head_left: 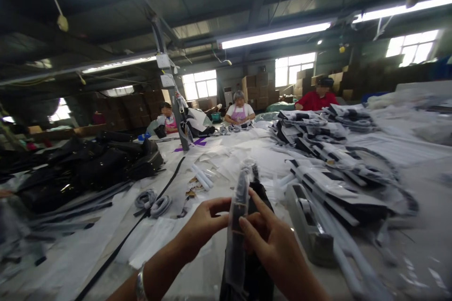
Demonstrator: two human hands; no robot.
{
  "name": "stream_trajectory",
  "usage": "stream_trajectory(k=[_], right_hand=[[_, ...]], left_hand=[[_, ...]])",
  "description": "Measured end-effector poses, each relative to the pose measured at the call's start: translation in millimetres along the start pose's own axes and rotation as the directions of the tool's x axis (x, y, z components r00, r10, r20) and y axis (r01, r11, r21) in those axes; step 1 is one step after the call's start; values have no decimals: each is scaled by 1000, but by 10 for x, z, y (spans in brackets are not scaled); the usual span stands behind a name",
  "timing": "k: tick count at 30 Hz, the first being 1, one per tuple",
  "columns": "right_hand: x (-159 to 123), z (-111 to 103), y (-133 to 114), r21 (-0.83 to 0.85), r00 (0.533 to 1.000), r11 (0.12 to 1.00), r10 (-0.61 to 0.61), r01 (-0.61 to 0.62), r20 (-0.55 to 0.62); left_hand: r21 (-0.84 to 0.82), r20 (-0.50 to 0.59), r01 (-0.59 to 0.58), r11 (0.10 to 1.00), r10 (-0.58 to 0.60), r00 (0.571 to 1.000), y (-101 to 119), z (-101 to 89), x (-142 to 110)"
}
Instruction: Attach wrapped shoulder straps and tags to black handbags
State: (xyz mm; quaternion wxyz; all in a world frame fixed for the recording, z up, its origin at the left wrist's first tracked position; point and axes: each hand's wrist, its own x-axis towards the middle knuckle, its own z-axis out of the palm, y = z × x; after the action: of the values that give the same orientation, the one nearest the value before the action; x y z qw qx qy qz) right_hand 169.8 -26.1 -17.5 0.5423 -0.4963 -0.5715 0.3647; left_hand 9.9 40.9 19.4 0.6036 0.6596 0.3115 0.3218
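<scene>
A long dark strap wrapped in cloudy clear plastic (236,249) stands nearly upright before me, with thin pale bands around its middle. Thumb and fingers of my left hand (208,221) close on its left edge. On the other side, my right hand (271,240) presses its thumb against the wrapped strap, the index finger lying along its edge. Behind and beneath it is a black item (259,275), largely covered by my hands, so its kind is unclear. A grey tape dispenser (312,230) stands just right of my right hand.
Black bags (95,164) are heaped at left. Coiled straps in plastic (153,203) lie nearer. Wrapped black-and-white bundles (328,174) pile up at right. A metal post (173,99) rises from the table. Three people, including one in a pink apron (240,114), sit across the table.
</scene>
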Motion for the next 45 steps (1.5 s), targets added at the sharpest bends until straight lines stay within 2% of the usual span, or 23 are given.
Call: stream_trajectory(k=[4,11,19,21,25,27,30,33,35,37,39,41,45], right_hand=[[-5,-11,42,-41,1000,999,-11,11,-9],[-28,74,154,-21,997,998,-64,63,-34],[-24,63,142,-30,990,994,-111,109,-85],[-17,86,159,-41,988,991,-128,125,-83],[-8,158,195,-96,974,977,-202,192,-105],[-31,172,212,-75,967,971,-233,227,-100],[-102,103,267,43,967,972,-223,229,-124],[-136,-119,426,55,938,978,-176,201,-298],[-97,-337,617,-5,884,991,-119,131,-452],[-10,-558,866,-62,829,998,-37,2,-558],[101,-726,1131,-191,827,975,-10,-117,-562],[221,-803,1362,-360,864,916,-30,-178,-503],[499,-715,1651,-543,925,816,-26,-199,-378]], left_hand=[[-18,27,63,998,-63,998,172,19,4],[-80,-27,139,987,-141,990,117,22,211],[-174,-6,150,973,-153,988,285,100,264],[-151,-11,147,978,-151,989,292,123,259],[-81,-97,141,987,-148,984,301,174,258],[-97,-110,149,984,-159,981,308,186,253],[-133,-106,167,977,-181,978,301,173,237],[-143,-149,168,975,-189,971,281,114,212],[-145,-200,156,977,-184,962,281,39,198],[-156,-264,142,978,-179,948,297,-60,193],[-173,-334,130,976,-182,925,325,-158,197],[-190,-387,124,974,-190,902,346,-223,205],[-199,-403,117,973,-190,896,322,-193,216]])
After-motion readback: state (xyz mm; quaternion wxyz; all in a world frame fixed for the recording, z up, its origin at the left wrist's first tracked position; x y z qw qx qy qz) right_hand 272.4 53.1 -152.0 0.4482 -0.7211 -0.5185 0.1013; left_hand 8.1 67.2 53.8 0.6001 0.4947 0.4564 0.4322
